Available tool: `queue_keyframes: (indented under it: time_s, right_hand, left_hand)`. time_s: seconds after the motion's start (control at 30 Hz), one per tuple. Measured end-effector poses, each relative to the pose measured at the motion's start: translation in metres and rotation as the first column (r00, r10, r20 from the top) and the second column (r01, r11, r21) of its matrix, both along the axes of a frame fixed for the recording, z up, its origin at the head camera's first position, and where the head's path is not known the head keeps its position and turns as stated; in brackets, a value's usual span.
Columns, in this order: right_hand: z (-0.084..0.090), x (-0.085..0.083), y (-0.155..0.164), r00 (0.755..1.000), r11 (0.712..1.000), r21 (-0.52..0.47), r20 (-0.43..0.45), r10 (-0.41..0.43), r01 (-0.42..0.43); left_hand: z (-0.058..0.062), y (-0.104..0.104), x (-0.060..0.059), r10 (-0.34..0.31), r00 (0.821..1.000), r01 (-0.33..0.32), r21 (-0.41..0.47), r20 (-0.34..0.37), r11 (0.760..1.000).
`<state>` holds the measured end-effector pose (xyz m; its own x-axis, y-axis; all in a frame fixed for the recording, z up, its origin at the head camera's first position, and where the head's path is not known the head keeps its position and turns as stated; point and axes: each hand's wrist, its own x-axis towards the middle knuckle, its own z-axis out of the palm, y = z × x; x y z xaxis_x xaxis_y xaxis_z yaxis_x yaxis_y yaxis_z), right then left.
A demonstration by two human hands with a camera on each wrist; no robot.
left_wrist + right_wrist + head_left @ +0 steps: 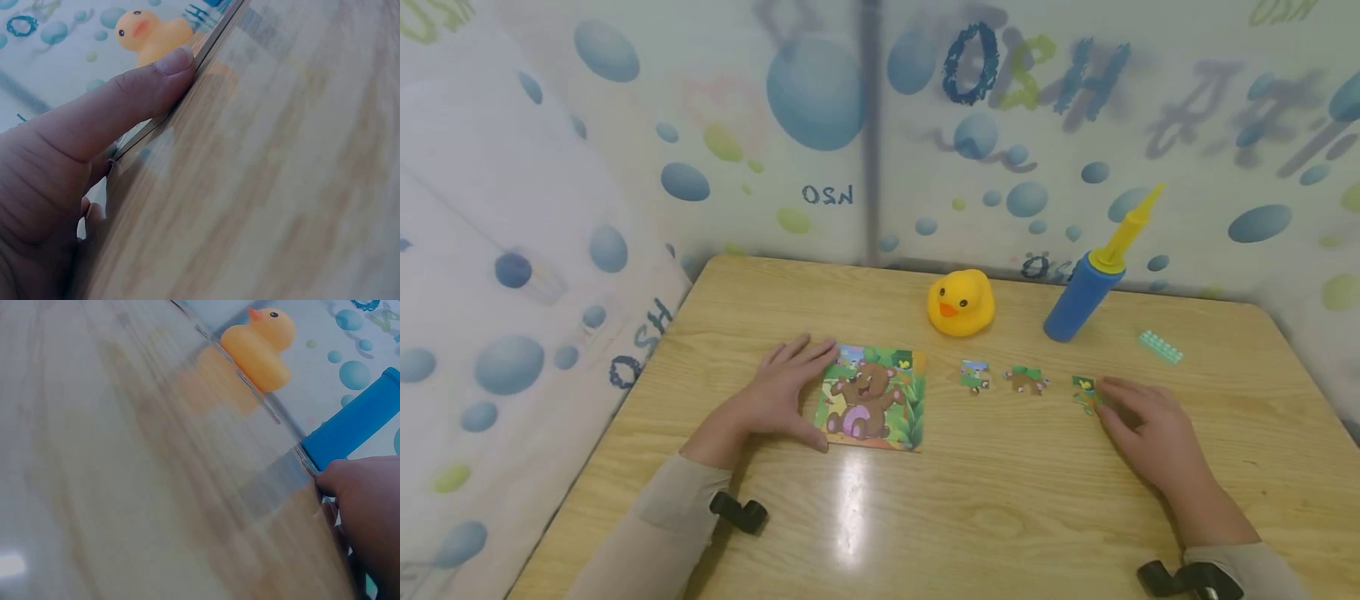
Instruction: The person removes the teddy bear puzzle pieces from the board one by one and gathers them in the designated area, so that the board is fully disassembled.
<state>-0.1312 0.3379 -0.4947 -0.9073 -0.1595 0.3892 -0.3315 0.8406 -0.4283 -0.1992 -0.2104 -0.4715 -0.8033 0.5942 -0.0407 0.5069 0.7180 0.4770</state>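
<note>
Meanwhile, the left hand (778, 392) rests open-fingered against the bear puzzle board (872, 398) as the right hand (1146, 433) touches a loose puzzle piece (1084, 391) with relaxed fingers on the desk (1000, 500).

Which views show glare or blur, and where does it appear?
Head view: a bright streak of glare lies on the table just below the bear puzzle; the letters on the back wall look smeared. Left wrist view: the wood is blurred, only the thumb is sharp. Right wrist view: the wood is blurred too, the duck is fairly clear.
</note>
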Motion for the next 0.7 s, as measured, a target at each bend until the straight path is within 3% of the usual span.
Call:
queue_keyframes:
  time_s: [0.43, 0.57, 0.7]
  right_hand:
    - [0.001, 0.000, -0.003, 1.000, 1.000, -0.014, -0.006, -0.020, 0.020]
    - [0.002, 0.000, -0.012, 0.996, 0.997, -0.064, -0.083, -0.041, 0.036]
    - [0.002, -0.007, -0.027, 0.980, 0.997, -0.070, -0.198, 0.007, -0.021]
  left_hand:
    - [0.002, 0.000, 0.002, 0.003, 1.000, -0.003, 0.000, 0.001, 1.000]
    - [0.001, 0.000, 0.002, 0.003, 1.000, -0.003, -0.002, -0.003, 1.000]
    - [0.001, 0.000, 0.001, 0.006, 1.000, -0.006, -0.004, 0.001, 1.000]
